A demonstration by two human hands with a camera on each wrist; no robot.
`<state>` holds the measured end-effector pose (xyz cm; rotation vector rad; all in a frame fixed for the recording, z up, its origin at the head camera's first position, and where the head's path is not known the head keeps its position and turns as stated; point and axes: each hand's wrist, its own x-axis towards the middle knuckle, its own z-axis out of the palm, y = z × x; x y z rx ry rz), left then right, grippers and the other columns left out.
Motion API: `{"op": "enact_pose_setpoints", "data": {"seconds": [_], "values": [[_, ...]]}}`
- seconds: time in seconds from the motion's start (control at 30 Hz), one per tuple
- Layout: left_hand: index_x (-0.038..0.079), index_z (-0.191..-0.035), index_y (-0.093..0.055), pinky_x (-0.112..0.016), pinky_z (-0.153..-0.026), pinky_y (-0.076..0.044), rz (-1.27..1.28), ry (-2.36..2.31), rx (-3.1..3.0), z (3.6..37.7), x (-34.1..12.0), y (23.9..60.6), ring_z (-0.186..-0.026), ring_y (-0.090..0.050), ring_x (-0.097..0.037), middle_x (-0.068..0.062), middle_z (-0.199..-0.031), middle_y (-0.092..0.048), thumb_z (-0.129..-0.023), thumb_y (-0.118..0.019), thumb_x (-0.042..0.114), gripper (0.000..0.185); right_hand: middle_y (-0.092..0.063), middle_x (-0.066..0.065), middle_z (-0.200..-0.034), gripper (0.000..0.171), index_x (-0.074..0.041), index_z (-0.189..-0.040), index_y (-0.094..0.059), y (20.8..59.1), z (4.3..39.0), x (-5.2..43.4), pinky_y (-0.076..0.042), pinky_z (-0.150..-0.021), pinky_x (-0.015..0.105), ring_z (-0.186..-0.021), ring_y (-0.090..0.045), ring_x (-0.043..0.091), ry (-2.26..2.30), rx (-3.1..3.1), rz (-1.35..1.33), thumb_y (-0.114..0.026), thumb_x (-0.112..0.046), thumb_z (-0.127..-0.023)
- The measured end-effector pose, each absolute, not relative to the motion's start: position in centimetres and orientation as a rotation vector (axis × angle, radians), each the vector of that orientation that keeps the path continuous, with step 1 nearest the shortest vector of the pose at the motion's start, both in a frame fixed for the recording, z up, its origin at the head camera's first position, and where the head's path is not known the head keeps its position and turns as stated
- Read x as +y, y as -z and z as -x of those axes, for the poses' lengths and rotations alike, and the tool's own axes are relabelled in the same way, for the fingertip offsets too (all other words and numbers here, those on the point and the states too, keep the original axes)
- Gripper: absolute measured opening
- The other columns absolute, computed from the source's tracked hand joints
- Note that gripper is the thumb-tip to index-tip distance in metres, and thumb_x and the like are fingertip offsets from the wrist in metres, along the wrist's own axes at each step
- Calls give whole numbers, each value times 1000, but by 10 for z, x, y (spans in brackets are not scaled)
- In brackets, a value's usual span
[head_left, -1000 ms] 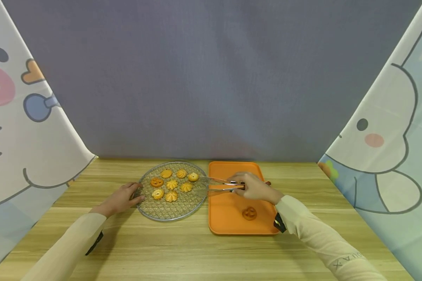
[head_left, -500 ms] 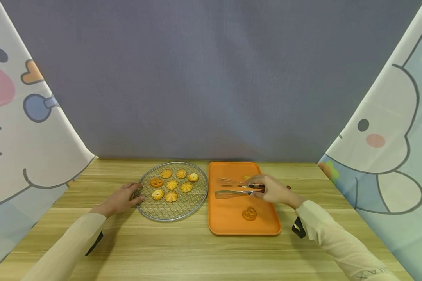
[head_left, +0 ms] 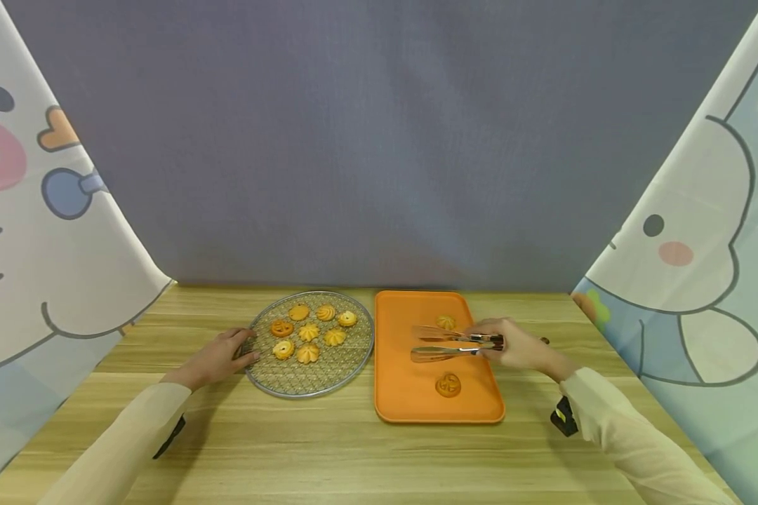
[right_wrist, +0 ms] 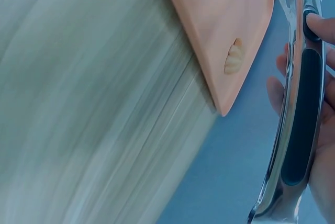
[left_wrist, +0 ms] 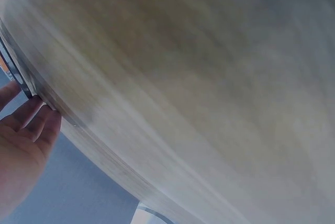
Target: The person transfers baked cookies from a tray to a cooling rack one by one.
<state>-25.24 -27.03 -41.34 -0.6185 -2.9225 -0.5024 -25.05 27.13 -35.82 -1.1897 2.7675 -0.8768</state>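
From the head camera, a round wire-mesh cooling rack (head_left: 311,344) and a rectangular orange plastic tray (head_left: 410,379) lie side by side on the pale wooden table (head_left: 328,449), their near edges almost touching. Bare wood runs broad in front of both and to the right of the tray. Eight golden piped cookies (head_left: 308,332) sit grouped on the far half of the rack. On the tray, one small swirl cookie (head_left: 446,322) lies near the far edge and one darker pretzel-shaped cookie (head_left: 448,384) near the front edge, well apart. The left hand (head_left: 217,358) rests on the table with relaxed, nearly straight fingers touching the rack's left rim. The right hand (head_left: 519,346) grips the handles of the metal tongs (head_left: 445,344), whose two blades stand apart over the tray's middle, holding nothing, just beside the swirl cookie.

The left wrist view is blurred; straight fingers (left_wrist: 32,118) meet the rack's rim (left_wrist: 15,77).

The right wrist view shows fingers (right_wrist: 320,25) curled around the tongs' black-inlaid steel handle (right_wrist: 301,124), with a tray corner (right_wrist: 222,51) and a cookie (right_wrist: 234,56) beyond.
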Motion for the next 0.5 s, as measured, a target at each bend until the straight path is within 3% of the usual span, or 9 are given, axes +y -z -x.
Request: {"op": "enact_pose_setpoints", "data": {"seconds": [0.27,0.5], "values": [[-6,-121,-50,-59,-90,-41,631,503,-2903,254,-271,415,-109,-48,-51,-31,-121,-50,-89,-60,27,48,-61,24,-110,35,5,-114,-61,358,246,284,-39,-41,18,-49,-37,-1,940,2724,1172,-66,-1,-80],[-5,-123,-50,-60,-89,-40,625,502,-2907,255,-272,417,-110,-46,-52,-31,-122,-49,-89,-59,26,47,-64,19,-104,34,3,-111,-63,361,245,296,-41,-44,21,-60,-47,3,931,2720,1213,-68,-1,-78]]}}
